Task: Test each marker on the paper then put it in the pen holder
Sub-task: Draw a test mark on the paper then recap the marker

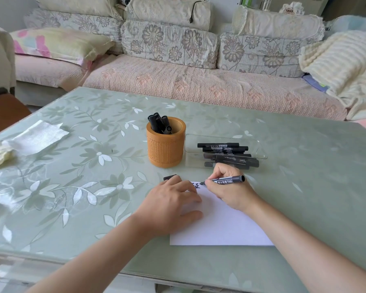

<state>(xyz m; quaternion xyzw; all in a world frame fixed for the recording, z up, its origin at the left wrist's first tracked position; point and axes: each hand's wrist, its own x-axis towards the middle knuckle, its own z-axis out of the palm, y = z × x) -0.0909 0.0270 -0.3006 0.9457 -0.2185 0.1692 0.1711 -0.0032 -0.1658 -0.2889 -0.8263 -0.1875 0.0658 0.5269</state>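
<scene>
Two hands are working: right hand [226, 187] gripping a black marker [225, 180], left hand [169, 199], seemingly holding its cap, pressing white paper [220, 225]; pen holder at eleven o'clock.

Counter [76, 144]: pale green glossy top with white and grey-green flower pattern, fills the near scene.
Sofa [199, 85]: far side, pink quilted seat cover, floral grey-beige back cushions [169, 43].
Pillow [59, 42]: far left on the sofa, pastel pink and green.
Blanket [344, 64]: far right, cream, ribbed, heaped on the sofa.
Tissue [36, 136]: left on the counter, white, crumpled.
Light: soft daylight, reflections on the counter's near-left surface.
</scene>
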